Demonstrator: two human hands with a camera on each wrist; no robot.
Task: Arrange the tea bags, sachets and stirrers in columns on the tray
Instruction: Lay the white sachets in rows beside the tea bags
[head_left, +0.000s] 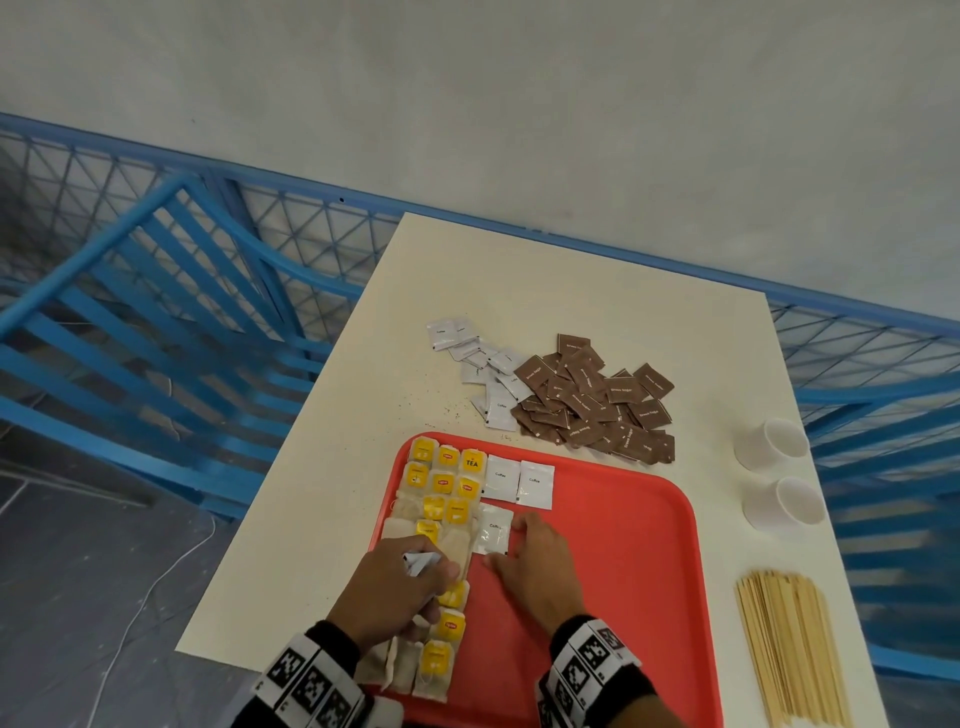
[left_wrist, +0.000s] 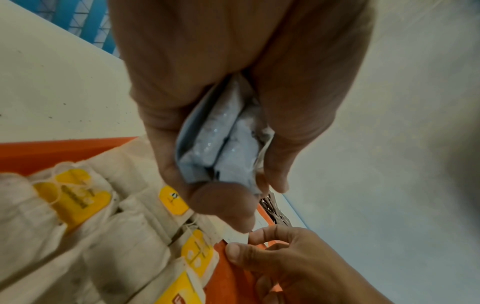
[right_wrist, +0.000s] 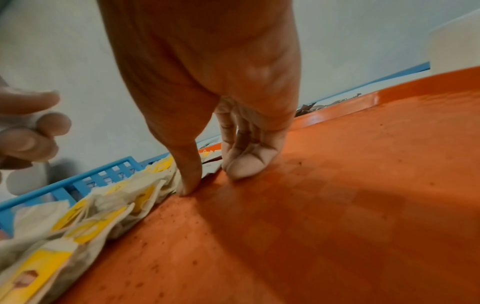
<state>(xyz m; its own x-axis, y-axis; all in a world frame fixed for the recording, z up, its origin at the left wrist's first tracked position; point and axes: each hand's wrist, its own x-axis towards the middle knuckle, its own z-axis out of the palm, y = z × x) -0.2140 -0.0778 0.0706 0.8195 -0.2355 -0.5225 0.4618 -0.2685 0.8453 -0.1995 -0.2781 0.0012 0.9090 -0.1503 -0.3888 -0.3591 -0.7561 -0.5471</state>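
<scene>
A red tray (head_left: 623, 545) carries yellow-tagged tea bags (head_left: 441, 493) in columns along its left side. Two white coffee sachets (head_left: 517, 483) lie side by side beyond them. A third white sachet (head_left: 492, 530) lies flat below those. My right hand (head_left: 506, 540) touches that sachet's right edge with thumb and fingertips (right_wrist: 241, 170) pressed onto the tray (right_wrist: 337, 185). My left hand (head_left: 410, 577) hovers over the tea bags (left_wrist: 78, 205) and grips a small stack of white sachets (left_wrist: 221, 144).
Beyond the tray, loose white sachets (head_left: 483, 369) and a heap of brown sugar sachets (head_left: 597, 400) lie on the cream table (head_left: 571, 280). Two paper cups (head_left: 774, 441) and a bundle of wooden stirrers (head_left: 789, 649) sit at the right. Blue railings surround the table.
</scene>
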